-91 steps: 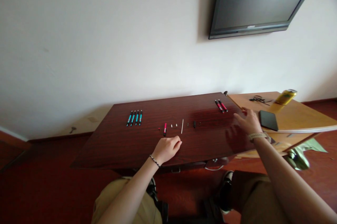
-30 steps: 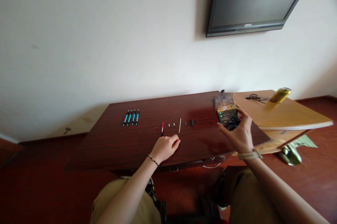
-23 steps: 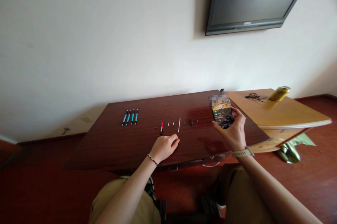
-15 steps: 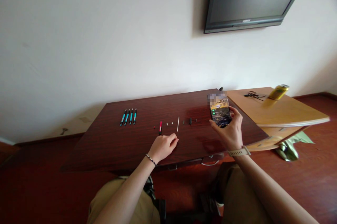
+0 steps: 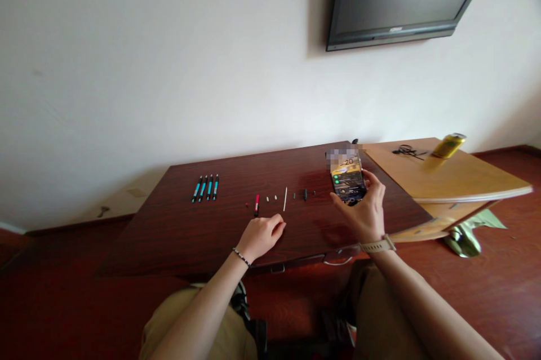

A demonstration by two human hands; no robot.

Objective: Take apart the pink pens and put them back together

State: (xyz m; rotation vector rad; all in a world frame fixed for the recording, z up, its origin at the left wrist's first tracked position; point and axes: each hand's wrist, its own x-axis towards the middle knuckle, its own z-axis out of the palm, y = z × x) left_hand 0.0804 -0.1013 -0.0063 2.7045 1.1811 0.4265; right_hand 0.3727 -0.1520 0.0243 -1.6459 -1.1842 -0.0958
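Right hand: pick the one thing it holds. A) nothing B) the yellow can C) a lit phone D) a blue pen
C: the right hand is wrapped around a phone with its screen lit, raised above the dark table; the yellow can stands apart on the lighter table.

**Phone raised over the dark table**

Phone [image 5: 347, 178] — dark slab, screen lit and facing the viewer, top part blurred. Held upright, tilted slightly left, clear above the dark table [image 5: 190, 236], over its right portion near the far edge — bottom end cupped in the right hand [image 5: 363, 216].
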